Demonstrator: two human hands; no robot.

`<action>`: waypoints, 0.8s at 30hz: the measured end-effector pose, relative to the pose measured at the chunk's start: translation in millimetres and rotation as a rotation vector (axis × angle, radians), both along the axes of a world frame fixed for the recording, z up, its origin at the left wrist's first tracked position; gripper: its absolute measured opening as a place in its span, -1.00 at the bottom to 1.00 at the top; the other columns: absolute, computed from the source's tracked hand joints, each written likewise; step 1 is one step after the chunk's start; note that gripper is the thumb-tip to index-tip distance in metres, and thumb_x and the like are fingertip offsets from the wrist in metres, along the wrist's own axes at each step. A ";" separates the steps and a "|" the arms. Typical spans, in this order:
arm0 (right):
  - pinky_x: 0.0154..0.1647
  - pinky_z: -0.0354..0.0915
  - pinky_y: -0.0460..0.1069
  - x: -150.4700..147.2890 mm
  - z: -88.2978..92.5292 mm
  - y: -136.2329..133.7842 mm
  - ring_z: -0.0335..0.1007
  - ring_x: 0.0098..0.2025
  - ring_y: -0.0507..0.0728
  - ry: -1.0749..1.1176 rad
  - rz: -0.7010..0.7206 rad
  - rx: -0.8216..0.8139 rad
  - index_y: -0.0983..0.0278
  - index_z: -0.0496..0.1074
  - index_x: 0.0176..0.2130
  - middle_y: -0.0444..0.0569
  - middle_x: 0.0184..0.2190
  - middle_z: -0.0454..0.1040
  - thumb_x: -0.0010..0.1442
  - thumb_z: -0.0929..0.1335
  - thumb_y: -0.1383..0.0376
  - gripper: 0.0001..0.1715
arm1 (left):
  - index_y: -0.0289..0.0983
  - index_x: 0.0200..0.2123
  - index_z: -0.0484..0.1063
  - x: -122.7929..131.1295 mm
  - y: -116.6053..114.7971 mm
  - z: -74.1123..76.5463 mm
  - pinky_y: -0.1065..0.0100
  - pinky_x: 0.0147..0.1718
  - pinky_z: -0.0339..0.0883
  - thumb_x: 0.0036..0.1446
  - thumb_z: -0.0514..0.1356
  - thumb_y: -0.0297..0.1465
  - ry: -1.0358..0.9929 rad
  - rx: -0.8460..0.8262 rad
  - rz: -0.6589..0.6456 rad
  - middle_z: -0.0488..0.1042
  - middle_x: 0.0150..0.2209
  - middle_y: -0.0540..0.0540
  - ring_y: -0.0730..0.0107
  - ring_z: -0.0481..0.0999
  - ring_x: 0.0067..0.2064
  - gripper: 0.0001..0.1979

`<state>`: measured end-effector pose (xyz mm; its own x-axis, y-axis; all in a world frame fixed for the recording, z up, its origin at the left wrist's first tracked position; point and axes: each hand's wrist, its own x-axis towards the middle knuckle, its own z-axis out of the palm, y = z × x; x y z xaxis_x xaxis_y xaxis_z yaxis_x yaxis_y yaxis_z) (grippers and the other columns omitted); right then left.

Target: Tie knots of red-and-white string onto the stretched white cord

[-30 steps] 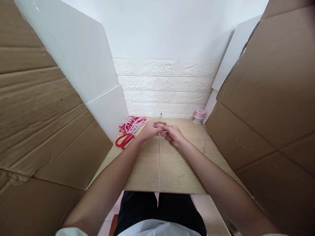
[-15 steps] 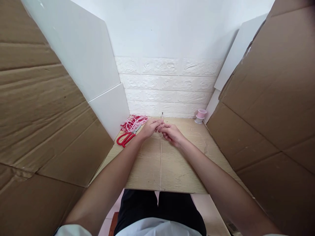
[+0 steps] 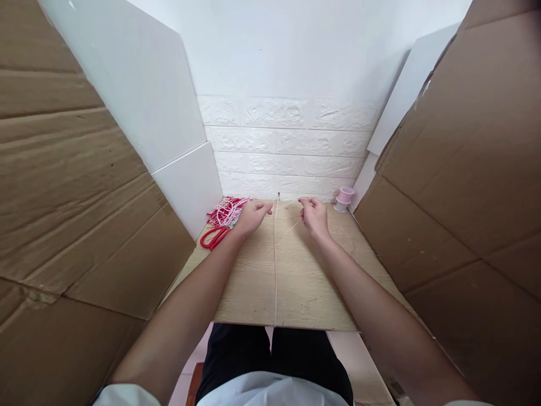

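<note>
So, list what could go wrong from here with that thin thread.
The thin thread, running from the right hand's fingertips toward the pale cord, might slip free or snap if tugged hard. A loose strand near the right hand could tangle around the cord. The red-handled scissors lie close to the left hand, so a sideways sweep might knock them.

Bright wall (image 3: 296,51), dimmer cardboard (image 3: 473,169), soft shadows, stretched edges
</note>
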<state>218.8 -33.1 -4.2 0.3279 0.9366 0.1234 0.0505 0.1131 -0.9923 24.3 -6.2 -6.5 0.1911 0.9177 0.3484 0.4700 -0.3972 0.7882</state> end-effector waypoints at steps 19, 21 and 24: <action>-0.71 -0.13 -0.11 53.3 67.0 -28.5 -0.09 -0.69 0.01 0.535 0.592 0.053 0.25 0.36 -0.21 -0.22 -0.70 0.09 0.19 0.20 -0.16 -0.44 | -0.32 -0.47 0.53 -9.1 5.1 -17.3 0.35 -0.40 0.19 0.03 0.14 -0.24 0.277 -0.028 0.017 0.52 -0.48 -0.04 0.33 0.45 -0.38 -0.72; -0.71 -0.20 -0.12 56.5 72.2 -34.0 -0.12 -0.70 -0.01 0.427 0.656 -0.037 0.26 0.38 -0.19 -0.21 -0.71 0.12 0.18 0.24 -0.06 -0.53 | -0.31 -0.46 0.55 -9.0 5.7 -18.3 0.36 -0.42 0.18 0.02 0.14 -0.25 0.302 -0.034 0.021 0.53 -0.47 -0.05 0.32 0.45 -0.38 -0.72; -0.71 -0.25 -0.12 59.0 70.9 -40.7 -0.07 -0.71 -0.03 0.155 0.680 -0.203 0.27 0.42 -0.12 -0.13 -0.67 0.29 0.15 0.29 0.05 -0.59 | -0.30 -0.42 0.57 -8.5 6.6 -19.8 0.37 -0.43 0.18 0.02 0.14 -0.25 0.325 -0.042 0.034 0.55 -0.44 -0.06 0.32 0.45 -0.37 -0.72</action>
